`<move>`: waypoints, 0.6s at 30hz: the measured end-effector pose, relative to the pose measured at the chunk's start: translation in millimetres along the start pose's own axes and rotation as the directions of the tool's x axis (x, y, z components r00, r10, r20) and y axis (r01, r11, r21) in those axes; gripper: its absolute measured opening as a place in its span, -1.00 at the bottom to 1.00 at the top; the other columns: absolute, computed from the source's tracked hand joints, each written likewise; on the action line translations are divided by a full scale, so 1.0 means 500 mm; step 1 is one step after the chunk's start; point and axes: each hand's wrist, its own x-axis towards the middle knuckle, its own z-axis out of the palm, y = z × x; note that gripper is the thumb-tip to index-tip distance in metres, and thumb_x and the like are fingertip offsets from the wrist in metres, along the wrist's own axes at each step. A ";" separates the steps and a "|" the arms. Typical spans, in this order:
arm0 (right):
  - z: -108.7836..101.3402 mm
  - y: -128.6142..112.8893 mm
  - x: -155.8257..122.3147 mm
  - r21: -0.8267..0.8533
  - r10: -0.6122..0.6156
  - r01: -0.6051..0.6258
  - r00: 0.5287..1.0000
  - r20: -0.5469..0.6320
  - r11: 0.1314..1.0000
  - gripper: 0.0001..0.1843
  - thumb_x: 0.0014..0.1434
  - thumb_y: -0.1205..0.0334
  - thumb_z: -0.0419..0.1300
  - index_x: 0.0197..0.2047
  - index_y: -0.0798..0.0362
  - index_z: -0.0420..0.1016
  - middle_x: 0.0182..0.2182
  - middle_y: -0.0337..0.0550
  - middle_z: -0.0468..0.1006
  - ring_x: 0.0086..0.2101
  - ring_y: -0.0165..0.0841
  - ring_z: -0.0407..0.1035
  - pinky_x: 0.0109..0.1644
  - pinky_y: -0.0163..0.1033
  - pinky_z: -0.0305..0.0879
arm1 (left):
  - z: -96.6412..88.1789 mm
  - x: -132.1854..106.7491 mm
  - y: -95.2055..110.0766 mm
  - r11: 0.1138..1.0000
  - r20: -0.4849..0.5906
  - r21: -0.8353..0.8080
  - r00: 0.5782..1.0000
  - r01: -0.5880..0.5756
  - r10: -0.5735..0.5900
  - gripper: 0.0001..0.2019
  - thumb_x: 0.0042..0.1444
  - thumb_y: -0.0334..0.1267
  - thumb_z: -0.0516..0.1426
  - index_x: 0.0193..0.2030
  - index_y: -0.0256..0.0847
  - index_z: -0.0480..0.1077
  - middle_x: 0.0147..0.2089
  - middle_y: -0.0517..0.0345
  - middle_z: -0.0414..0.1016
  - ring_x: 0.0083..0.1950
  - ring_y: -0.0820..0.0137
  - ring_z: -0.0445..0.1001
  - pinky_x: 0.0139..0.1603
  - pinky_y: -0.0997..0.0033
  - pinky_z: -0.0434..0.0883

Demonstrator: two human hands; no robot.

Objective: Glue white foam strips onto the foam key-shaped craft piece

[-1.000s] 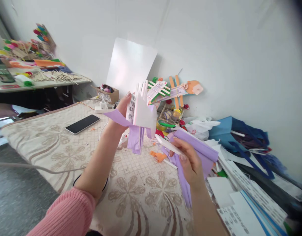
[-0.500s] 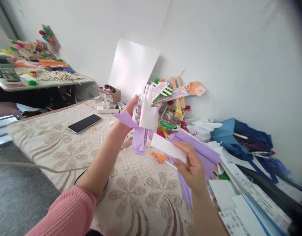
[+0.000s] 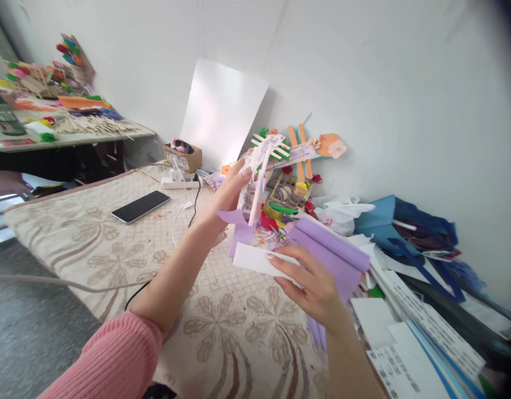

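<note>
Left arm point(image 3: 176, 271) is stretched forward and up; model point(image 3: 257, 194) is gripped, tilted, in left hand point(image 3: 229, 188), held above bench point(image 3: 247, 343) toward its wall-side edge. Right forearm point(image 3: 342, 343) is angled inward, fingers pointed left; strip point(image 3: 251, 259) is gripped crosswise by right hand point(image 3: 316, 282), just below model. Strip-to-model contact can't be told.

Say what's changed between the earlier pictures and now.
The right hand has carried its white strip leftward, closer to the purple-and-white piece. The left hand has tilted that piece so its top leans right. Both hands keep their holds; the phone stays on the tablecloth.
</note>
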 end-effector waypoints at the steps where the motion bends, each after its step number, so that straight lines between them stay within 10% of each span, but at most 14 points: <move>1: -0.001 0.000 0.000 0.006 -0.003 0.003 1.000 -0.002 1.000 -0.47 0.28 0.46 0.18 0.29 -0.01 0.36 0.02 0.03 0.46 0.03 -0.27 0.41 0.08 -0.18 0.44 | -0.003 -0.003 -0.003 0.999 -0.013 -0.018 0.999 0.033 -0.033 -0.38 0.19 0.17 0.13 0.31 -0.06 0.23 0.39 0.06 0.29 0.49 -0.05 0.12 0.42 -0.05 0.22; 18: -0.003 -0.001 0.005 -0.066 0.049 -0.054 0.996 -0.076 0.996 -0.49 0.30 0.43 0.16 0.28 -0.06 0.38 0.03 0.03 0.47 0.05 -0.24 0.42 0.08 -0.15 0.46 | 0.043 -0.040 0.016 0.991 0.116 -0.012 0.984 0.137 -0.135 -0.15 0.14 0.14 0.22 0.47 -0.04 -0.03 0.36 -0.07 0.29 0.37 -0.09 0.28 0.37 -0.19 0.19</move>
